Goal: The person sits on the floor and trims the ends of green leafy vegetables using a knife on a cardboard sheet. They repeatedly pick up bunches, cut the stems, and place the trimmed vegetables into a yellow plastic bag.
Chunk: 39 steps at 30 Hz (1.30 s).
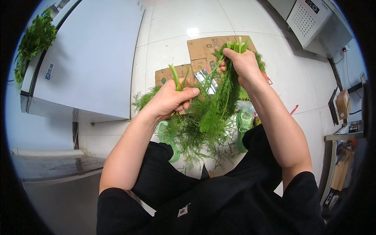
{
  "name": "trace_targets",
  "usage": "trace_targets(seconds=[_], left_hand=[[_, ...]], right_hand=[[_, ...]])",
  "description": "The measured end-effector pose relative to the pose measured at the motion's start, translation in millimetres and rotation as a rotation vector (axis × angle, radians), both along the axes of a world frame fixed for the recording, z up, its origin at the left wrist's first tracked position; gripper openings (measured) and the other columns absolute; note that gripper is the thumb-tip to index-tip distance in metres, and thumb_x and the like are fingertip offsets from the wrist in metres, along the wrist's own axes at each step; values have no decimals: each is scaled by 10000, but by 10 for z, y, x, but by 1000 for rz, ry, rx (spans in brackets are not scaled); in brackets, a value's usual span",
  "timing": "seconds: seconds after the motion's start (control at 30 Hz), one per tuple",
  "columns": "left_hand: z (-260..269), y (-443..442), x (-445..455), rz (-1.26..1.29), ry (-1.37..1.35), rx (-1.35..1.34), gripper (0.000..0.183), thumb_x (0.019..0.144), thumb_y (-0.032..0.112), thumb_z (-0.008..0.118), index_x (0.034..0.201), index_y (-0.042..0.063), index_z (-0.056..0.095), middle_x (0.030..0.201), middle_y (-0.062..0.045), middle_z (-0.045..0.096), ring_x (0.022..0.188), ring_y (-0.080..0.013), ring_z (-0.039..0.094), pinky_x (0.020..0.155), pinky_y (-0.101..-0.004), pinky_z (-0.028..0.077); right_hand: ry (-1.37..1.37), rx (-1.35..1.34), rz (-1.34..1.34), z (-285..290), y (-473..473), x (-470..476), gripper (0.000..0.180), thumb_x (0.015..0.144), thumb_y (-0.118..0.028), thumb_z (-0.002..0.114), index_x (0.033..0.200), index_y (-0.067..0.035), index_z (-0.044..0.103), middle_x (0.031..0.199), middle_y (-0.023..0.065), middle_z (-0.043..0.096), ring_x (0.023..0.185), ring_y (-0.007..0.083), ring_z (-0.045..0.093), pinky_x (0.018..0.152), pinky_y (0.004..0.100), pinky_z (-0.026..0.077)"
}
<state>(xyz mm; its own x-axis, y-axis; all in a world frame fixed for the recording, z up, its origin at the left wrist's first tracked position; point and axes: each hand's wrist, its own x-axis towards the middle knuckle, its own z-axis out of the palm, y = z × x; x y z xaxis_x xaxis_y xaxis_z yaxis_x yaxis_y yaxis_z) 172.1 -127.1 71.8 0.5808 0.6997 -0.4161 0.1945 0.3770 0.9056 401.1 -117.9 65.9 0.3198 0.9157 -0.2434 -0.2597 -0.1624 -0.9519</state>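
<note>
My right hand (242,66) grips a thick bunch of feathery green herb, likely dill or fennel (224,91), by its pale stems; the fronds hang down towards me. On the left, my left hand (176,98) is closed around a few green stalks (175,77) that stick up above the thumb, with some fronds below. Flattened brown cardboard (201,48) lies on the floor under and beyond both hands. A white and dark printed packet or sheet (207,80) rests on it, partly hidden by fronds. Loose fronds (202,144) are scattered between my green shoes.
A large pale cabinet or freezer (97,58) stands at the left, with leafy greens (36,44) on its far edge. At the upper right is a metal appliance (314,26). Shelving (343,137) holding assorted items stands at the right, near a small cardboard box (343,104).
</note>
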Motion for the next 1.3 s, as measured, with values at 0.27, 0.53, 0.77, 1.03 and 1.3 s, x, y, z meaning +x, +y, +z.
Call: trace_targets(seconds=[0.27, 0.53, 0.77, 1.03, 1.3], left_hand=[[-96, 54, -49, 96, -147, -225, 231, 878, 123, 642, 1017, 30, 483, 824, -34, 527, 495, -59, 473, 365, -170, 316], [-125, 76, -69, 99, -158, -259, 253, 878, 125, 647, 1048, 28, 486, 821, -24, 519, 496, -53, 470, 357, -164, 302], [-132, 100, -100, 47, -112, -219, 197, 889, 162, 643, 989, 47, 518, 696, 27, 485, 486, -33, 452, 361, -161, 299], [-67, 91, -107, 99, -87, -177, 181, 883, 157, 647, 974, 58, 526, 683, 39, 480, 509, -37, 451, 379, -164, 292], [-210, 39, 24, 128, -16, 273, 277, 844, -3, 554, 1117, 23, 597, 852, -16, 609, 731, -70, 554, 629, -228, 456]], right_hand=[[9, -5, 13, 51, -38, 28, 124, 851, -61, 589, 846, 63, 587, 662, 107, 597, 526, 159, 583, 459, 271, 483], [-11, -10, 33, 11, -22, 52, 135, 867, -75, 592, 865, 59, 572, 694, 93, 587, 563, 145, 586, 475, 255, 498], [-14, -16, 56, -2, -28, 46, 152, 881, -94, 594, 884, 56, 568, 679, 82, 573, 540, 138, 561, 472, 261, 485], [79, -5, 63, 24, -37, 38, 176, 882, -115, 605, 876, 56, 566, 667, 87, 575, 517, 148, 554, 466, 267, 478], [276, -94, 55, 52, -55, -89, 209, 878, -115, 607, 887, 84, 545, 696, 133, 590, 527, 180, 579, 463, 281, 503]])
